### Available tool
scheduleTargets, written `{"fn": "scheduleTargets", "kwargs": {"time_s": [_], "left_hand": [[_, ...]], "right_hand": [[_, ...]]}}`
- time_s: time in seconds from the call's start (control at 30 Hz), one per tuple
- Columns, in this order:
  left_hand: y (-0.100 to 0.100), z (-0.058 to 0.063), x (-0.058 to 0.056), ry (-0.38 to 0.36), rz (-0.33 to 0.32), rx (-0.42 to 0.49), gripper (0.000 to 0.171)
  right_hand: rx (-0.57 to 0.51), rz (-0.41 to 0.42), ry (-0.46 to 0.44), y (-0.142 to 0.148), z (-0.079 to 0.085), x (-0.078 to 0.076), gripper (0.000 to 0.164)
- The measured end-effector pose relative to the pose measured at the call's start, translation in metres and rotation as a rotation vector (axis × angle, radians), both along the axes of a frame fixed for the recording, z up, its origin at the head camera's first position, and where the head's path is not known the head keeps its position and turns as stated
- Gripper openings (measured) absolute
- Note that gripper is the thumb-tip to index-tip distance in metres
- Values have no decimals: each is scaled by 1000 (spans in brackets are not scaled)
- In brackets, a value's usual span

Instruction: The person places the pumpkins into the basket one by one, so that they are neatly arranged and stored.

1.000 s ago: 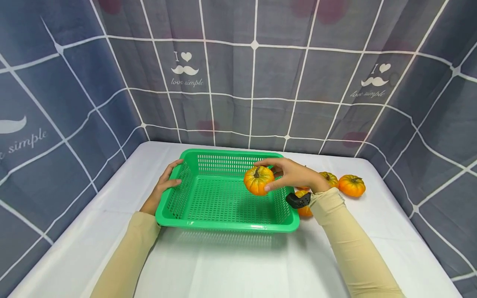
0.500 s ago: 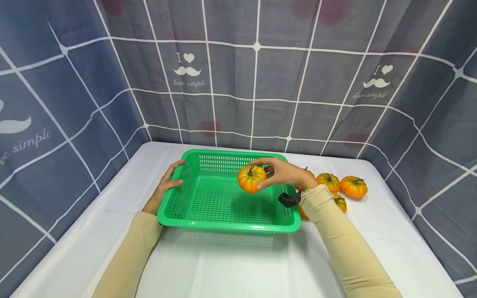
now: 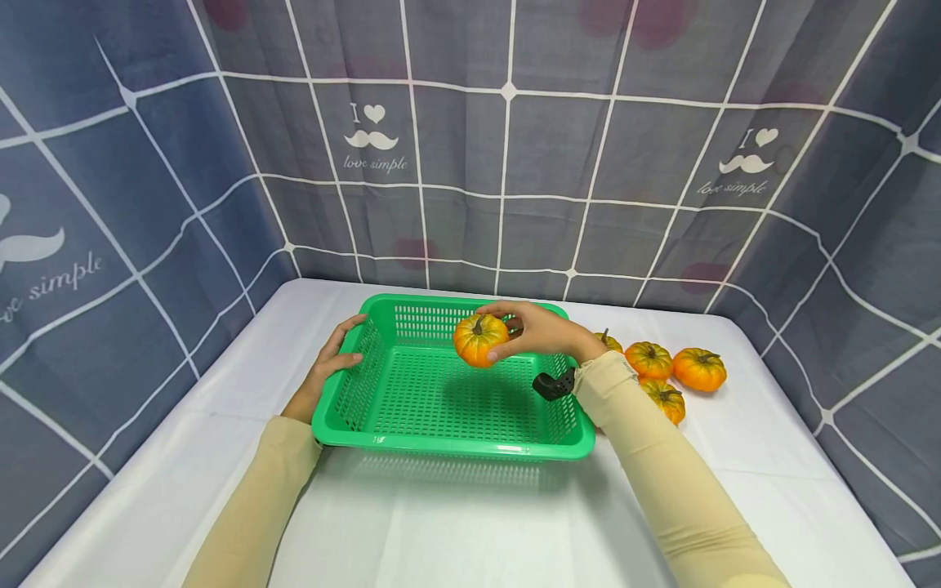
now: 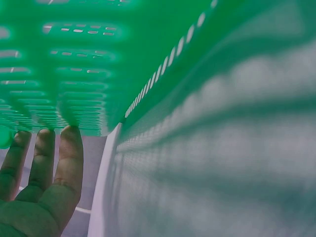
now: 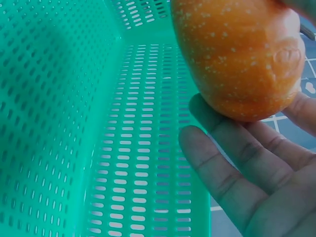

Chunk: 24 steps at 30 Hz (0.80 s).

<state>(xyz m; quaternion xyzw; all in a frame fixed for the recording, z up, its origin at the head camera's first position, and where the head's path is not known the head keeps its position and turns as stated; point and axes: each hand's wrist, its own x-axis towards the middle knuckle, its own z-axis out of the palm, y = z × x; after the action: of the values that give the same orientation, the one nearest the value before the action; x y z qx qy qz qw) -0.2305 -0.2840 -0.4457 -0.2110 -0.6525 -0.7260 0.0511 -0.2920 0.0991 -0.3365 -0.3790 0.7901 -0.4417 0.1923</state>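
Note:
My right hand (image 3: pixel 542 330) holds a small orange-yellow pumpkin (image 3: pixel 479 340) between thumb and fingers, above the green plastic basket (image 3: pixel 456 446). The pumpkin's stem points up, and a shadow falls on the slotted basket floor below it. In the right wrist view the pumpkin's speckled orange skin (image 5: pixel 237 59) shows close up, with fingers (image 5: pixel 237 143) under and beside it. At the basket's left end my left hand (image 3: pixel 322 374) grips the rim, thumb on the inner side. The left wrist view shows its fingers (image 4: pixel 69 158) against the outside of the slotted wall.
Several more small pumpkins lie on the white tablecloth (image 3: pixel 750 441) right of the basket, among them a rightmost pumpkin (image 3: pixel 699 370) and a nearer pumpkin (image 3: pixel 665 398). My right forearm partly covers that group. A dark gridded curtain (image 3: pixel 456 229) stands behind and at both sides.
My right hand has carried the pumpkin leftward and slightly up over the basket, uncovering more pumpkins on the right. The left hand stays on the rim.

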Motion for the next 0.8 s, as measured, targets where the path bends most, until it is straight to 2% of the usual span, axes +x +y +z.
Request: {"fn": "scheduleTargets", "kwargs": {"time_s": [0.2, 0.33, 0.43, 0.5, 0.57, 0.8], "left_hand": [[-2, 0, -3, 68, 105, -204, 69], [-1, 0, -2, 64, 73, -149, 66], [0, 0, 0, 29, 12, -31, 66], [1, 0, 0, 32, 2, -9, 65], [2, 0, 1, 12, -39, 64, 65], [1, -1, 0, 53, -31, 53, 66]], "right_hand": [[12, 3, 31, -10, 0, -6, 69], [33, -1, 49, -17, -1, -9, 68], [34, 11, 58, -22, -3, -11, 69], [24, 26, 55, -25, -5, -13, 68], [28, 32, 57, -27, -7, -14, 68], [45, 34, 1, -38, -12, -16, 68]]}}
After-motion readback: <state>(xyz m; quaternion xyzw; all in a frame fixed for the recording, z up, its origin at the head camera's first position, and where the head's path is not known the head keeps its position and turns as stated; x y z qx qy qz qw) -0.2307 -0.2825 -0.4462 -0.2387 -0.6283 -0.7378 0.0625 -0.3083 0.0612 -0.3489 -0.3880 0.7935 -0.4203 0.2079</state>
